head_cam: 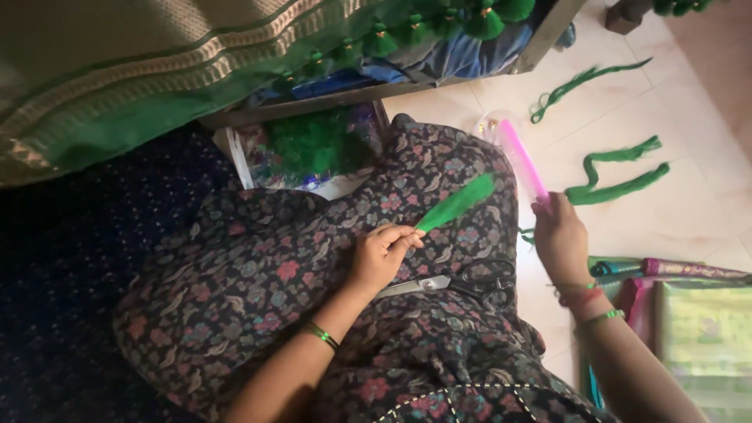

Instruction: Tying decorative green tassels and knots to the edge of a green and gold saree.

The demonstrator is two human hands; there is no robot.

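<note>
The left hand (381,254) pinched a soft, light green thread tuft (457,203) at its bound base; the right hand (558,239) gripped a stiff pink comb (522,163) by one end

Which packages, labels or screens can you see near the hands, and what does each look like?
Clear plastic bag: on the floor beyond the knee, crumpled, small bright bits inside.
Shiny printed packet: under the frame edge, white-rimmed, green fluff on it.
Flat pale-green package: beside the right hand, rectangular.

Pale tiled floor (689,211); dim light under a wooden frame (540,39).
</note>
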